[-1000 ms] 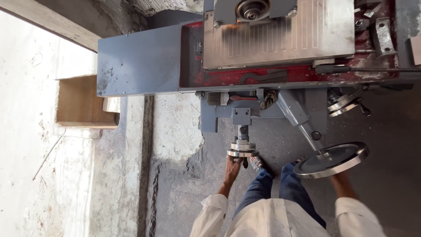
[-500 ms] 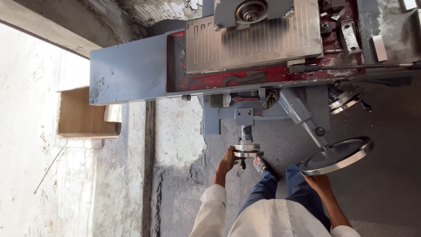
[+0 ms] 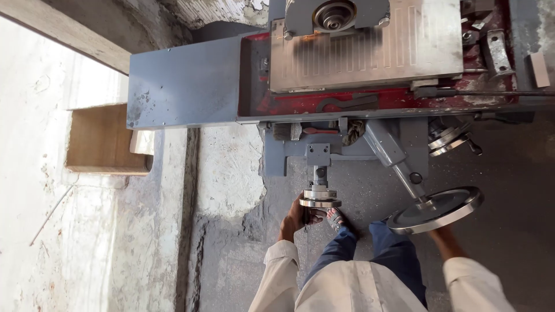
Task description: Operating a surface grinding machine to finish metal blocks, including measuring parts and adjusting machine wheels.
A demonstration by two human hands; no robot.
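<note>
I look down at a grey and red grinding machine with a ribbed steel table [image 3: 370, 52] and a grinding wheel head [image 3: 335, 14] above it. My left hand [image 3: 296, 219] grips the small steel handwheel [image 3: 319, 199] on the machine's front. My right hand [image 3: 448, 237] is under the rim of the large steel handwheel [image 3: 436, 209], mostly hidden by it, apparently holding it. Both sleeves are cream, and my blue trousers and a sandalled foot [image 3: 336, 219] show below.
A grey sheet-metal guard [image 3: 185, 81] extends left of the table. A second chromed handwheel [image 3: 448, 138] sits at the right of the machine front. A brown cardboard box [image 3: 104, 138] lies on the rough concrete floor at left. Metal clamps [image 3: 497, 49] rest on the red tray.
The machine table has slid to the right relative to the machine base. My left hand stays on the small handwheel; my right hand has dropped partly behind the large wheel.
</note>
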